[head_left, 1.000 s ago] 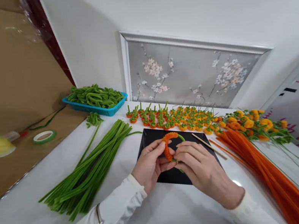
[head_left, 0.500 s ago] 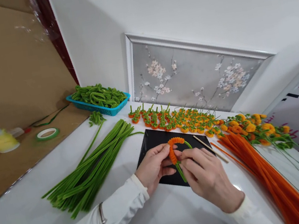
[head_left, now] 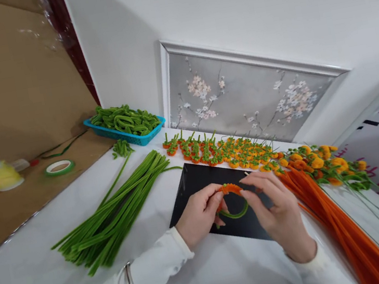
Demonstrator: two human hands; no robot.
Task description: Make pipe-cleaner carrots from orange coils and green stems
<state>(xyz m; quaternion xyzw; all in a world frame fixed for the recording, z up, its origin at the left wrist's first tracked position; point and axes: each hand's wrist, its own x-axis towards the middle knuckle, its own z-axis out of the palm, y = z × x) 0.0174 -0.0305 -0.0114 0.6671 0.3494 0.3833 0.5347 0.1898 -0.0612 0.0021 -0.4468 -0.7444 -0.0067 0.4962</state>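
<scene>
My left hand pinches a chenille stem, its fingers closed on the left part of the orange coil wound around it. A green length of the stem curves below the coil in a loop. My right hand is at the coil's right end, the thumb tip against or very near it and the forefinger raised apart from the thumb. Under both hands lies a black board. A thin stick shows only its tip beyond my right hand.
Green chenille stems lie at left, orange ones at right. Behind are a blue basket of green pieces, rows of small orange and yellow flowers and a flower bunch. Green tape rests on the cardboard.
The orange coil has turned and lowered, and the green stem has swung into a loop beneath it. My right hand has let go of the green end and moved up to the coil's right end.
</scene>
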